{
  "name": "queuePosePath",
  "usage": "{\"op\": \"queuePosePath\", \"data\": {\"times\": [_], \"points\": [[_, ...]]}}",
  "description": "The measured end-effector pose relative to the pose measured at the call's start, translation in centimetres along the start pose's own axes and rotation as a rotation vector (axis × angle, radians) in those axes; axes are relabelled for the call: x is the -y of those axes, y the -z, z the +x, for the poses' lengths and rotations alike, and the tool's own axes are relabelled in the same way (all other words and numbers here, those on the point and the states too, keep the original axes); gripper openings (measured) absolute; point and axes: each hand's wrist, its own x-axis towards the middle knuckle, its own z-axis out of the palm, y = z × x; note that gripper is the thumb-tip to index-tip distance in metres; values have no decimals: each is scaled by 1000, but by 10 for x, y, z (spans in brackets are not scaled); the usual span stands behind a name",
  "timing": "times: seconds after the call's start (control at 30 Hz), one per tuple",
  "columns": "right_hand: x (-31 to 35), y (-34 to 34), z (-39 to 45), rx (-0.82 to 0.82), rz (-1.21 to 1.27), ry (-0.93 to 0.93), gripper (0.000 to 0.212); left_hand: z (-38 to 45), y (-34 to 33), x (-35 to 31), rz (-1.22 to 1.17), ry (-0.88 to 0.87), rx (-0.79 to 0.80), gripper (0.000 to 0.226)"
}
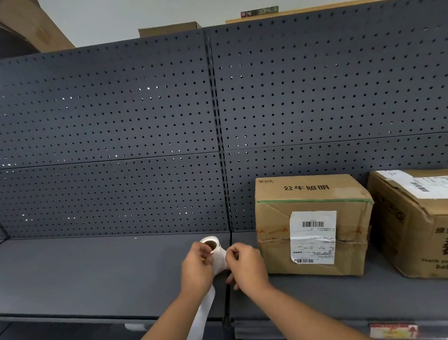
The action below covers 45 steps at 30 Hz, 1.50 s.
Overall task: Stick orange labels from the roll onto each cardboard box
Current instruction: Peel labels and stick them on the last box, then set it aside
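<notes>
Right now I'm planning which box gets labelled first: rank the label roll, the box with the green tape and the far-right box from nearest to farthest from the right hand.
1. Label roll, touching the right hand, on its left.
2. Box with the green tape, just right.
3. Far-right box, at the frame edge.

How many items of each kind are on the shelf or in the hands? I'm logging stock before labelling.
Cardboard boxes on the shelf: 2, the nearer box and the right box, cut off at the frame edge
Label rolls: 1, the roll held in the left hand with the right hand at its strip
Total: 3
</notes>
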Motion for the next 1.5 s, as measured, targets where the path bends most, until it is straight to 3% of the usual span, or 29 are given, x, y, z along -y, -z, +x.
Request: {"op": "queuePosePath", "data": {"times": [0.23, 0.63, 0.77, 0.87, 0.97, 1.07, 1.13, 1.33, 1.5], "points": [[2, 12, -1, 31, 106, -44, 16, 4, -5, 7, 131, -30, -28, 43], [3, 35, -12, -42, 68, 56, 15, 1, -2, 10, 160, 77, -27, 39], [3, 44, -17, -38, 54, 93, 14, -11, -1, -2, 240, 51, -56, 24], [6, 49, -18, -72, 82, 103, 13, -21, -6, -18, 333, -84, -144, 16], [9, 51, -17, -144, 72, 167, 14, -33, -9, -41, 142, -235, -109, 11], [11, 54, -19, -207, 19, 289, 12, -47, -11, -69, -305, -56, 68, 16], [11, 55, -24, -162, 25, 356, 10, -50, -11, -78, -472, 72, 85, 31], [0, 63, -37, 36, 10, 448, 10, -50, -7, -80, -469, 26, 25, 16], [-3, 79, -36, -118, 155, 379, 13, -52, -2, -72, -542, 3, 30, 16]]}}
